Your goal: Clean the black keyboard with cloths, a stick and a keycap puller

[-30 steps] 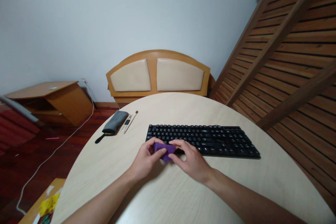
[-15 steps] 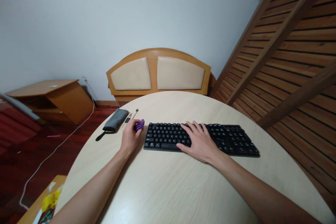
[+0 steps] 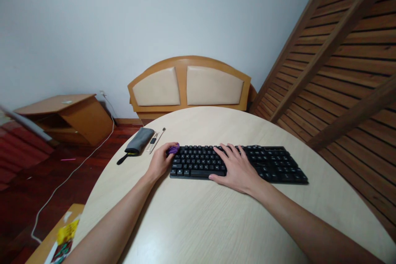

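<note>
A black keyboard (image 3: pixel 201 161) lies on the round pale table. My left hand (image 3: pixel 159 161) is closed around a bunched purple cloth (image 3: pixel 173 149), mostly hidden by my fingers. That cloth rests on the keyboard's upper left corner. With fingers spread, my right hand (image 3: pixel 236 165) lies flat across the keyboard's middle, its thumb by the front edge. Left of my left hand are a grey pouch (image 3: pixel 140 140) with a black strap, a thin stick with a dark tip (image 3: pixel 163 129), and a small dark-banded item (image 3: pixel 152 141).
The round table (image 3: pixel 198 222) has a curved edge on both sides. Behind it stands a padded wooden headboard (image 3: pixel 213 86). A slatted wooden panel (image 3: pixel 337 62) leans at the right. On the left are a low cabinet (image 3: pixel 83 117), a white cable (image 3: pixel 74 169) and a yellow packet (image 3: pixel 66 232).
My left hand has moved right with the purple cloth, from beside the keyboard onto its upper left corner. My right hand stays on the keyboard. The view has shifted slightly.
</note>
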